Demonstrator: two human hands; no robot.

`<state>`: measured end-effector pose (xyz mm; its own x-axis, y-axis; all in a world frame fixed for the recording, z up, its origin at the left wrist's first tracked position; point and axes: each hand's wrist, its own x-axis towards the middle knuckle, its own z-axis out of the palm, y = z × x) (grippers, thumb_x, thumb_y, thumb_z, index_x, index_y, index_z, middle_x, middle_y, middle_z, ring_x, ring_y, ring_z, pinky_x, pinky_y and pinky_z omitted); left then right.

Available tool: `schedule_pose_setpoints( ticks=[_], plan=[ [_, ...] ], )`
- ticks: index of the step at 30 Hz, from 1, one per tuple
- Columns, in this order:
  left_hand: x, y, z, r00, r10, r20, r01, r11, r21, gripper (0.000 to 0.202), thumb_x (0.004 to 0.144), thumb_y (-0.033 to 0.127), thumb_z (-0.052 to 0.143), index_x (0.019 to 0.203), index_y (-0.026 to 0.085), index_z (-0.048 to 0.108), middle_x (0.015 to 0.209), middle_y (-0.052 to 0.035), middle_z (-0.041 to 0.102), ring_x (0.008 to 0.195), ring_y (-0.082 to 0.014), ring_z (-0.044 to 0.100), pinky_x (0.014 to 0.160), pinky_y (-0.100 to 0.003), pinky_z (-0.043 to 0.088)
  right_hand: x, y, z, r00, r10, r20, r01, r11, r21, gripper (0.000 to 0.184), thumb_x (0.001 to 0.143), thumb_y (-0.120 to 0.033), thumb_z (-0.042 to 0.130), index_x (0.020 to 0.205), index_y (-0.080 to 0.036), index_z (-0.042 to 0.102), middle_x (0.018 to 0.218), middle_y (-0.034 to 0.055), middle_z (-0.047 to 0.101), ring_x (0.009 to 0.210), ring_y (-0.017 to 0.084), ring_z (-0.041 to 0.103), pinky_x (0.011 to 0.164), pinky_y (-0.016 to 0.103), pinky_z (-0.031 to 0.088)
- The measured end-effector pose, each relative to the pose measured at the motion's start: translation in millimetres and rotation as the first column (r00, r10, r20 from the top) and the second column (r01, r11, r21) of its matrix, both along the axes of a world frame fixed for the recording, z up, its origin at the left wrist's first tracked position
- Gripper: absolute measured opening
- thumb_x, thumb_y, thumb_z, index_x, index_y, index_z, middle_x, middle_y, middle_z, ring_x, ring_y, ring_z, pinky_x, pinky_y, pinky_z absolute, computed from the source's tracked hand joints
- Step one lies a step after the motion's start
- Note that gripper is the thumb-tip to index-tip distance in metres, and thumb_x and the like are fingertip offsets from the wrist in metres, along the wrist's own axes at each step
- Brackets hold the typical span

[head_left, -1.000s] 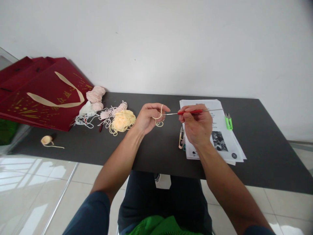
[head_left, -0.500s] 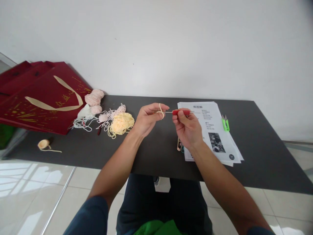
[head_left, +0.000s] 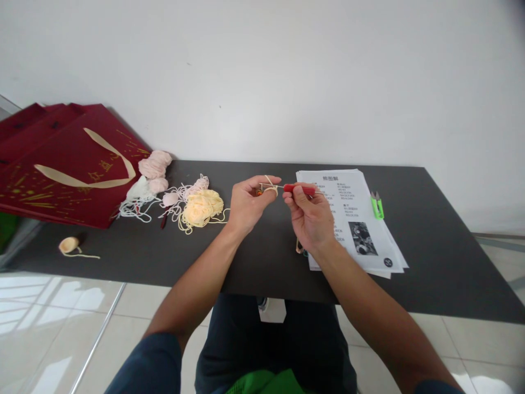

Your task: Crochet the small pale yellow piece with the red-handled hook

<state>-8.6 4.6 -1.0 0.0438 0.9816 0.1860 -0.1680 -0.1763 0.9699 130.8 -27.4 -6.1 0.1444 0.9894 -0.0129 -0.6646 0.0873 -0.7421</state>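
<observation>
My left hand (head_left: pixel 248 201) is closed over the dark table (head_left: pixel 430 241), pinching a loop of pale yellow yarn (head_left: pixel 269 185) round its fingers. My right hand (head_left: pixel 309 214) is closed on a crochet hook with a red handle (head_left: pixel 298 188). The hook's metal tip passes through the yarn loop at my left fingertips. A strand runs from my left hand to the loose yellow yarn pile (head_left: pixel 202 207) on the table to the left.
Pink yarn balls (head_left: pixel 153 163) and white yarn (head_left: pixel 139 191) lie by red gift bags (head_left: pixel 65 164) at the left. A small tan crocheted piece (head_left: pixel 69 244) sits near the front left edge. Printed sheets (head_left: pixel 353 219) and green snips (head_left: pixel 377 205) lie right.
My right hand has moved left, bringing the hook's tip into the yarn loop on my left hand. The view shifted slightly.
</observation>
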Motion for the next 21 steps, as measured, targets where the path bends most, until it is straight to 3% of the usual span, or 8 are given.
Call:
schedule_pose_setpoints(
  ticks=[3, 5, 15, 21],
  plan=[
    [2.7, -1.9, -0.6, 0.999, -0.001, 0.038, 0.001, 1.0, -0.001, 0.05, 0.072, 0.015, 0.078, 0.121, 0.025, 0.078, 0.077, 0.0026, 0.068, 0.063, -0.0077, 0.054, 0.059, -0.022, 0.04, -3.4, -0.4, -0.7, 1.0, -0.012, 0.016, 0.012, 1.0, 0.0, 0.024, 0.077, -0.033, 0.091, 0.089, -0.021, 0.074, 0.086, -0.0021, 0.082, 0.073, 0.007, 0.077, 0.073, 0.015, 0.066],
    [3.9, -2.8, -0.3, 0.999, -0.008, 0.053, 0.008, 1.0, 0.0, 0.056, 0.072, 0.016, 0.079, 0.127, 0.025, 0.076, 0.076, 0.0034, 0.066, 0.063, -0.0076, 0.053, 0.059, -0.022, 0.041, -4.6, -0.7, -1.0, 1.0, -0.011, 0.008, 0.011, 1.0, 0.009, 0.023, 0.077, -0.032, 0.091, 0.088, -0.021, 0.074, 0.085, -0.0016, 0.082, 0.073, 0.007, 0.077, 0.073, 0.015, 0.066],
    [6.1, -8.6, 2.4, 1.0, 0.024, -0.008, -0.024, 0.999, 0.044, 0.041, 0.075, 0.017, 0.075, 0.115, 0.023, 0.079, 0.078, 0.0027, 0.064, 0.064, -0.0081, 0.053, 0.059, -0.022, 0.04, -5.1, -2.2, -1.4, 0.998, -0.04, 0.054, 0.036, 0.997, 0.061, 0.018, 0.082, -0.032, 0.087, 0.089, -0.023, 0.073, 0.088, -0.0019, 0.081, 0.073, 0.008, 0.075, 0.071, 0.018, 0.064],
    [5.2, -9.7, 4.2, 0.992, 0.104, -0.065, -0.097, 0.99, 0.104, 0.037, 0.075, 0.016, 0.074, 0.111, 0.022, 0.079, 0.081, 0.0016, 0.063, 0.064, -0.0079, 0.05, 0.058, -0.022, 0.04, -4.7, -3.5, 1.8, 0.989, -0.094, 0.115, 0.082, 0.992, 0.098, 0.015, 0.083, -0.031, 0.085, 0.088, -0.024, 0.073, 0.087, -0.0021, 0.08, 0.07, 0.009, 0.072, 0.067, 0.022, 0.062]
  ],
)
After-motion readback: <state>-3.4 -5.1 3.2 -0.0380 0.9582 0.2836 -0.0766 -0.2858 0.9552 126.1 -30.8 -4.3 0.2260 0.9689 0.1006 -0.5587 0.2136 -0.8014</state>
